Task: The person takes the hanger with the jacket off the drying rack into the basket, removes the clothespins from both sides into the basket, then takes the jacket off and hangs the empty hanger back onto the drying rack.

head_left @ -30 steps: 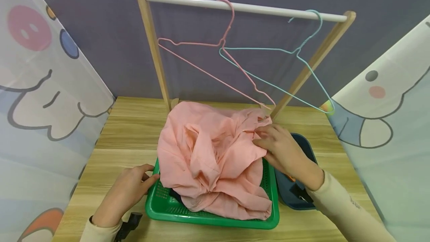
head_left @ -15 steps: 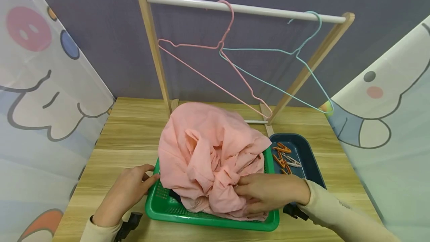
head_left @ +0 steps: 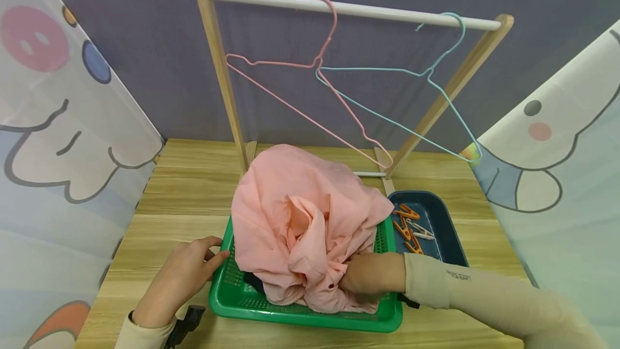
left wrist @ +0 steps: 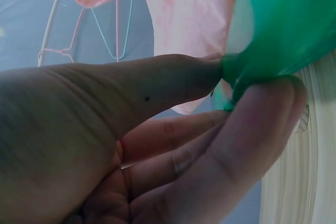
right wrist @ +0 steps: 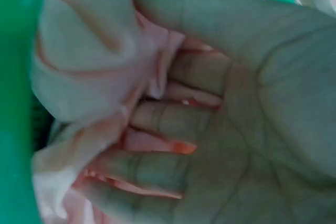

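Note:
A crumpled pink garment (head_left: 300, 214) is heaped in the green plastic basket (head_left: 302, 321), rising above its far rim. At the basket's left side my left hand (head_left: 186, 273) holds the rim, with the green edge between thumb and fingers in the left wrist view (left wrist: 231, 85). My right hand (head_left: 370, 273) reaches into the garment's lower right folds, its fingertips hidden there from the head view. In the right wrist view, its fingers (right wrist: 168, 121) lie spread and fairly straight against the cloth, thumb apart. A bit of dark cloth (head_left: 253, 283) shows beneath the garment.
Behind the basket stands a wooden rack with a white rail (head_left: 378, 11). From it hang a pink hanger (head_left: 319, 63) and a light blue hanger (head_left: 428, 73). Right of the basket, a dark blue tray (head_left: 450, 236) holds several orange and white clothespins (head_left: 413, 244).
My right hand has come from the garment's upper right edge down to its lower right, folding that cloth inward, then pushed deeper into the folds. The left hand has stayed at the rim.

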A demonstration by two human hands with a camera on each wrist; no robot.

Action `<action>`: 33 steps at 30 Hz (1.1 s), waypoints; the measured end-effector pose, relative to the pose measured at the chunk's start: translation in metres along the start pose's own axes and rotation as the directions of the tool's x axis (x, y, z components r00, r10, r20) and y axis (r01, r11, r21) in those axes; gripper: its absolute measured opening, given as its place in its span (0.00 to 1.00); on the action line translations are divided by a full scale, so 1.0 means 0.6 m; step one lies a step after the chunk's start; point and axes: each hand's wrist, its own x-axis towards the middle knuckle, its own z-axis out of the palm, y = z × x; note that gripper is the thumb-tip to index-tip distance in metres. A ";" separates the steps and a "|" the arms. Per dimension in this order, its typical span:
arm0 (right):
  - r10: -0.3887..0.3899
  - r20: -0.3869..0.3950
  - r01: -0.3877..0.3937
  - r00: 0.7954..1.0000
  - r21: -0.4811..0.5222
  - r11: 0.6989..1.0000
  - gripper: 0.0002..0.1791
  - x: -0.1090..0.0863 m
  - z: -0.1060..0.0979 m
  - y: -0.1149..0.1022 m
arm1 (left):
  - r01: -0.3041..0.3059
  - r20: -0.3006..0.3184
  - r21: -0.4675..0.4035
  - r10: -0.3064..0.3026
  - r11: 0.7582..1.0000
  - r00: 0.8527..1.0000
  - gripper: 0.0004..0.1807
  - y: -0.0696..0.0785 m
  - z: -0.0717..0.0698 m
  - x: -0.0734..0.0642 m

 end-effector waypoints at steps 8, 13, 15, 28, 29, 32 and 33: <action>-0.168 -0.262 0.241 0.950 0.279 0.929 0.11 -0.074 -0.059 0.049 | 0.000 -0.005 -0.004 0.000 1.000 1.000 0.20 0.001 -0.001 -0.003; 0.060 -0.423 0.116 0.904 0.378 0.919 0.06 -0.108 -0.092 0.098 | 0.009 -0.003 0.001 -0.009 1.000 1.000 0.20 0.002 -0.002 -0.005; 0.174 -0.474 0.020 0.863 0.377 0.926 0.07 -0.106 -0.095 0.123 | 0.011 -0.004 0.006 -0.011 1.000 1.000 0.19 0.003 -0.002 -0.005; 0.349 -0.330 -0.139 0.877 0.522 0.842 0.35 -0.020 -0.071 0.235 | -0.006 -0.023 0.054 0.008 0.999 1.000 0.16 0.000 0.000 -0.002; 0.333 -0.334 -0.126 0.882 0.513 0.849 0.31 -0.014 -0.070 0.237 | -0.007 -0.022 0.055 0.009 0.998 1.000 0.16 0.000 0.000 -0.002; 0.295 -0.418 -0.095 0.859 0.436 0.895 0.10 0.005 -0.067 0.238 | 0.000 -0.013 0.040 0.001 0.999 1.000 0.16 0.000 -0.001 -0.002; 0.287 -0.457 -0.090 0.842 0.406 0.910 0.06 0.010 -0.067 0.237 | 0.003 -0.011 0.034 -0.003 0.999 1.000 0.16 0.000 -0.002 -0.002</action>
